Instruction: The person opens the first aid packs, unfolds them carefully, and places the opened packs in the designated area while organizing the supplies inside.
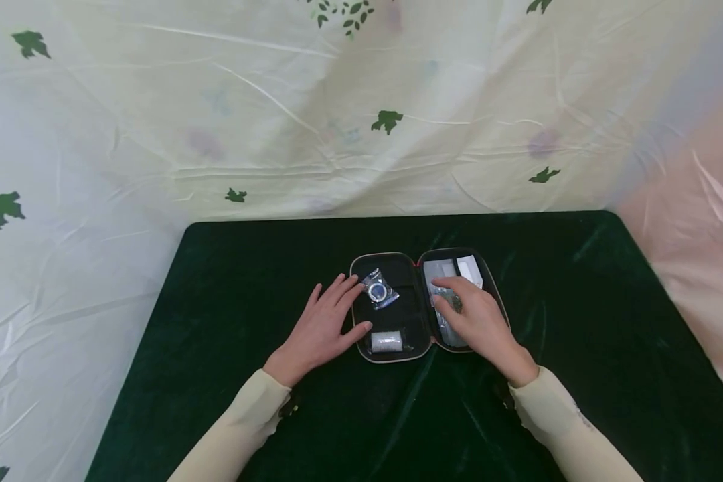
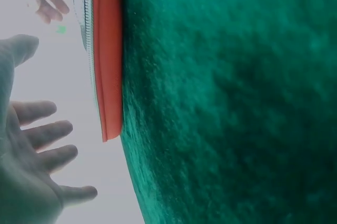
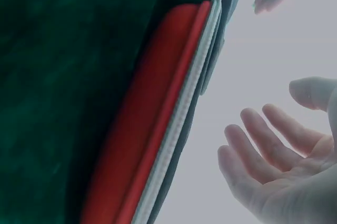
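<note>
An unzipped case lies spread flat with a black inside; the wrist views show its red outer shell and pale zip. At its left rim my left hand hovers with fingers spread, its fingertips by a round blue-and-white item in a clear wrapper. Below that lies a white wrapped roll. Over the right half is my right hand, fingers loosely bent around nothing, above a shiny clear packet. Whether its fingertips touch the packet, I cannot tell.
A greyish packet and a white piece sit in the case's right half, under a dark strap. Dark green velvet covers the table. A pale curtain with green leaf shapes hangs behind it.
</note>
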The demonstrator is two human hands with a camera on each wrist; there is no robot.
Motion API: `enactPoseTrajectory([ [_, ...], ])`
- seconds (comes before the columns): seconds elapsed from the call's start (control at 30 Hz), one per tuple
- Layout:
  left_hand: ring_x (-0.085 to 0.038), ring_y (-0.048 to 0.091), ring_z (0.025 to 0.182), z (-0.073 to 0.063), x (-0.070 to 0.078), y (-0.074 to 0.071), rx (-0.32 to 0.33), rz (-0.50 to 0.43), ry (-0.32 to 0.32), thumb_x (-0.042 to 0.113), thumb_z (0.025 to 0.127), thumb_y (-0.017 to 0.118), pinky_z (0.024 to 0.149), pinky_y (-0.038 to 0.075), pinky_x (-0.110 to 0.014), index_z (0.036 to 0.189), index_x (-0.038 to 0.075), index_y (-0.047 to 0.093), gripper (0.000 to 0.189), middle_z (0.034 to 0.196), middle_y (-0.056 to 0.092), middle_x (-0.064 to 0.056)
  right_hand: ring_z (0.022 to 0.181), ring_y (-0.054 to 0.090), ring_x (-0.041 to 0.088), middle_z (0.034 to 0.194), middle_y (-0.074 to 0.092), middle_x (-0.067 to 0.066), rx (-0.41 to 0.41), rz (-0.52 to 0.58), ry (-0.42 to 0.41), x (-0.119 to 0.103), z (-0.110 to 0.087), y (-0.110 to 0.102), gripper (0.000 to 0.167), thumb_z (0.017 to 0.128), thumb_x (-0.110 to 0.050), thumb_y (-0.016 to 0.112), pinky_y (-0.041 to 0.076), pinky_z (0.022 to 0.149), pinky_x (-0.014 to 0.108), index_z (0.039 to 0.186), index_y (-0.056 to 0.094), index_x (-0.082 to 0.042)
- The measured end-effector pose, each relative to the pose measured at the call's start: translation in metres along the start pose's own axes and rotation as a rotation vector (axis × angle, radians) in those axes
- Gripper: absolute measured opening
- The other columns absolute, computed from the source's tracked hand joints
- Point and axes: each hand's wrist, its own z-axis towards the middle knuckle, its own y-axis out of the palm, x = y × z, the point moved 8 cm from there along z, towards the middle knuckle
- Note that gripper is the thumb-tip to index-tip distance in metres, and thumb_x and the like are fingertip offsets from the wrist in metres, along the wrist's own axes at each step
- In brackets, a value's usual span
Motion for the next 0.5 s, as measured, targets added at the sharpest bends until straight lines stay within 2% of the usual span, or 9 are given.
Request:
enactPoseTrajectory([
  [0.27, -0.029, 0.019, 0.158, 0.006, -0.005, 0.009, -0.073, -0.047, -0.050, 0.062, 0.100, 0.055, 0.122, 0.017, -0.066, 0.161, 0.012, 0.036, 0.081, 0.169, 0.028, -0.009, 0.132, 0.057, 0.033, 0.141, 0.062, 0.015, -0.057, -0.026, -0.072, -0.024, 0.017, 0.027, 0.041, 0.102, -0.028, 0.068, 0.046, 0.109, 0.057, 0.137, 0.064, -0.008],
  [0.5, -0.027, 0.020, 0.157, 0.012, -0.008, 0.014, -0.097, -0.081, -0.079, 0.061, 0.100, 0.056, 0.123, 0.015, -0.063, 0.162, 0.012, 0.033, 0.082, 0.168, 0.032, -0.010, 0.127, 0.061, 0.031, 0.137, 0.064, 0.013, -0.098, -0.077, -0.143, -0.044, 0.029, 0.047, 0.044, 0.098, -0.029, 0.073, 0.049, 0.106, 0.053, 0.135, 0.065, -0.007],
])
